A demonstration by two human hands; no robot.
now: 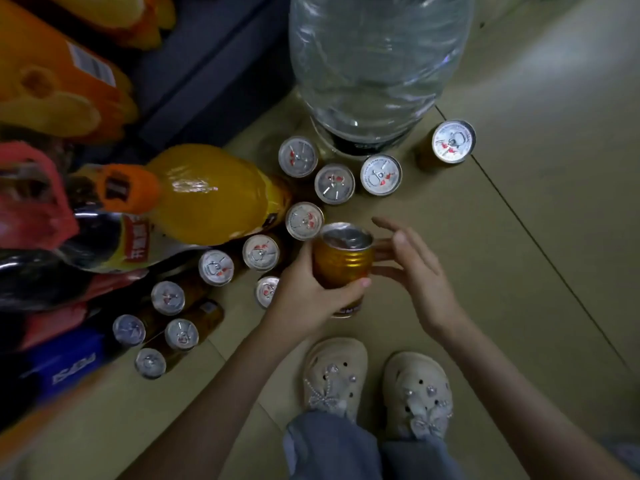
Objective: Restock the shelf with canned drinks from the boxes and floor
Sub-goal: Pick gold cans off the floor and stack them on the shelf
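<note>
We see a tan floor (519,237). Twelve cans (334,183) stand near the big water bottle (377,64). Our left hand (304,299) grips one gold can (341,268) near it; our right hand (412,268) is spread.

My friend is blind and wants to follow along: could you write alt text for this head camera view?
Seen from above, a person's left hand grips a gold can, with the right hand open beside it. More cans stand on the tan floor near an orange drink bottle and a large clear water bottle; beige clogs show below.
</note>
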